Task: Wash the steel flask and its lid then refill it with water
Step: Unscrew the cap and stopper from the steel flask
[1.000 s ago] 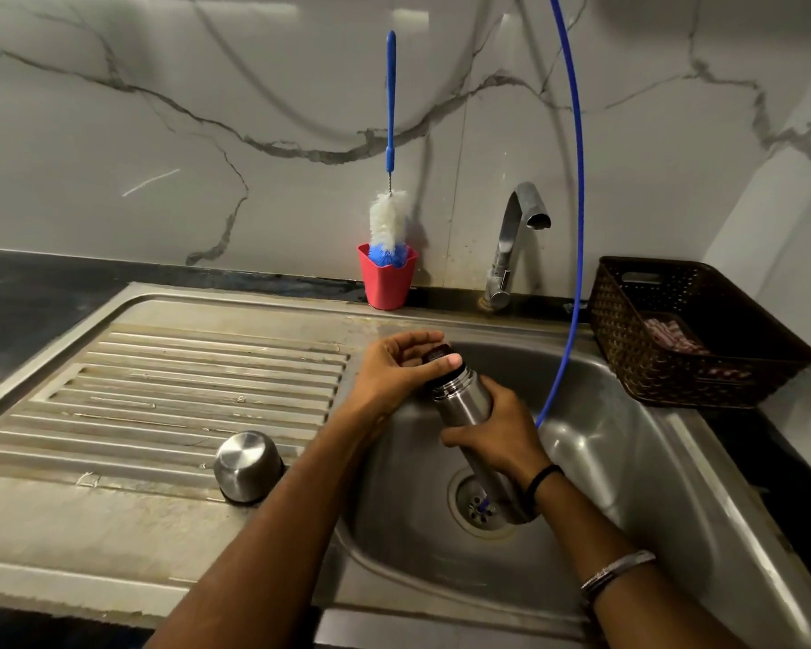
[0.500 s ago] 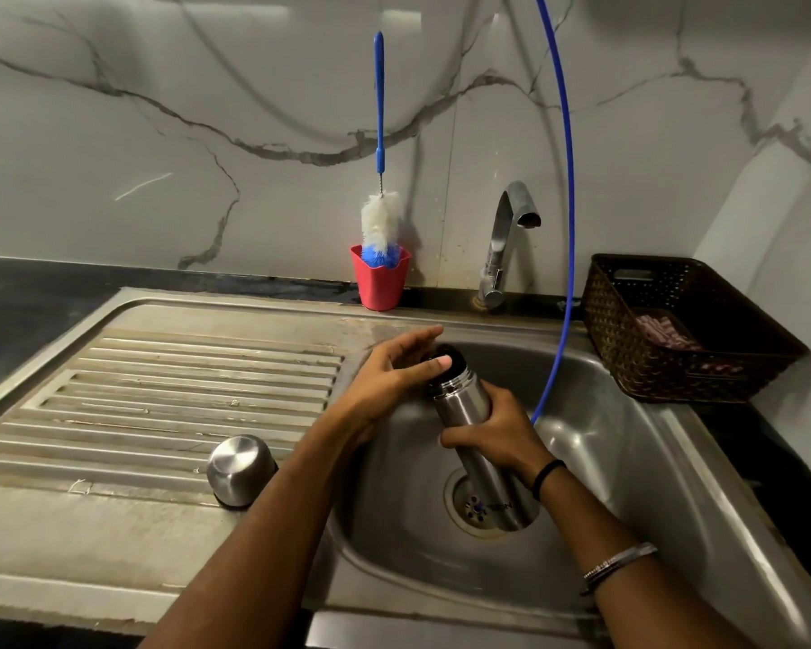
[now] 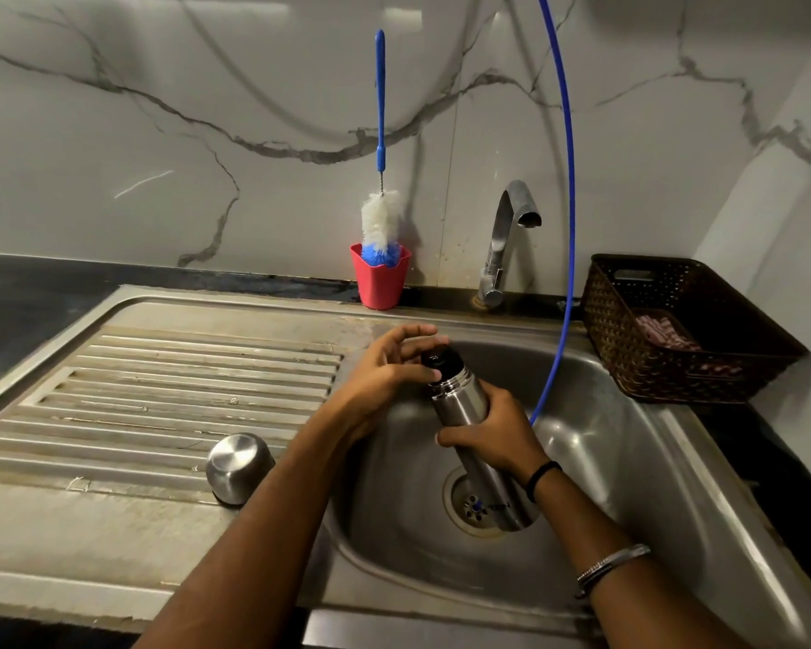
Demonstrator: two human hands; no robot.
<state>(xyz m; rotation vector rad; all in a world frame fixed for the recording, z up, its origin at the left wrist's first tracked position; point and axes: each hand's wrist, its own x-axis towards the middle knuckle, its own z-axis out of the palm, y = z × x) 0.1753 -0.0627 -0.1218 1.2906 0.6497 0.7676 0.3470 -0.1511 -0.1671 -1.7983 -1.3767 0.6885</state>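
A: The flask (image 3: 460, 409) is silver steel, and its stopper (image 3: 441, 360) is black.

B: The cup (image 3: 379, 283) is red. The brush (image 3: 381, 217) has a blue handle and white and blue bristles.

A: The hose (image 3: 567, 180) is blue, the basket (image 3: 666, 367) is dark brown woven, and the wall (image 3: 160, 133) is white marble with grey veins.

Steel flask (image 3: 460, 409): small dark print low on the body, near the base, beside a blue mark; letters too small and blurred to read. No other text, label, brand, number or sign legible anywhere in the head view.
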